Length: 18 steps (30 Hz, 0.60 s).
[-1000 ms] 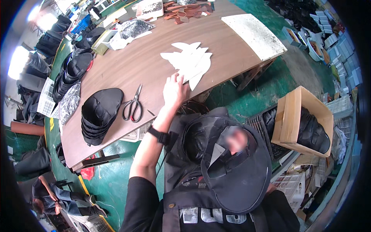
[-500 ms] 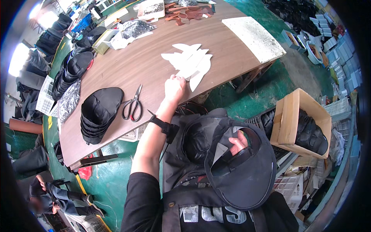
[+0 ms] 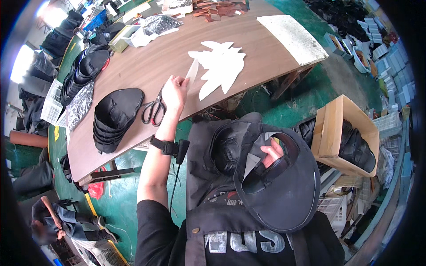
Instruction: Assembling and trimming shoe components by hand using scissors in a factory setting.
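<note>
My left hand, raised above the table near the scissors, pinches one pointed white piece by its lower end. Beyond it lies a loose pile of similar white pieces, thin and leaf-shaped. A black cap is in front of my body, brim toward me, with its inside showing. My right hand grips the cap, only some of its fingers visible in the opening; the rest is hidden. Inside the cap's edge a pale grey triangular patch shows. Another black cap sits just left of it on my lap.
Black-handled scissors and a stack of black caps lie on the brown table. A white board covers its right end. A cardboard box of black caps stands right. Another person is at lower left.
My left hand has moved left, away from the pile, with one white piece now clear of it. My right hand and the cap have hardly moved.
</note>
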### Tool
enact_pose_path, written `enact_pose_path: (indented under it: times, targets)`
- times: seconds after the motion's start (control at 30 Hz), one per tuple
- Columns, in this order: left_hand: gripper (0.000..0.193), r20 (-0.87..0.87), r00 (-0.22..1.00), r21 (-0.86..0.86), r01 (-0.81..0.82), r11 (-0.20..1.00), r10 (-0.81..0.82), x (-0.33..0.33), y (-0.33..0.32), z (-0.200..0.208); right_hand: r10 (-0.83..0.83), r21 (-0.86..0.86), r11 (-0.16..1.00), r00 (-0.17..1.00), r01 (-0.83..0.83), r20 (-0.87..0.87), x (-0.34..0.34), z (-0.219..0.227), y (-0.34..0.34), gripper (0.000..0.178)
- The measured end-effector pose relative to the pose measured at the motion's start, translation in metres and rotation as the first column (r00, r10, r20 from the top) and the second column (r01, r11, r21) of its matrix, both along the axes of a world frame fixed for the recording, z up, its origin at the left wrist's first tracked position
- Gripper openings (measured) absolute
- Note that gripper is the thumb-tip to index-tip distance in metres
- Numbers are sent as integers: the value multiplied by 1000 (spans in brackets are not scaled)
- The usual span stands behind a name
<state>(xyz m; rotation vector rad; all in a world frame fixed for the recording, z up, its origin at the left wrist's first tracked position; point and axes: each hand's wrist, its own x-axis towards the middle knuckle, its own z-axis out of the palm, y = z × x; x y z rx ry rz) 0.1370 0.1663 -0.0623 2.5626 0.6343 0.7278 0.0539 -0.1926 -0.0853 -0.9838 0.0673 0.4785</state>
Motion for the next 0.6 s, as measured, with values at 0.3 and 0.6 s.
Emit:
enact_pose_path:
  times: [0.3, 0.6]
  targets:
    - [14, 2, 993, 241, 118, 963, -122, -15, -2, -28, 128, 122, 987, 979, -109, -157, -7, 4, 4, 44]
    - [9, -257, 939, 356, 312, 881, -229, -7, -37, -56, 98, 111, 991, 978, -79, -184, -3, -8, -11, 40]
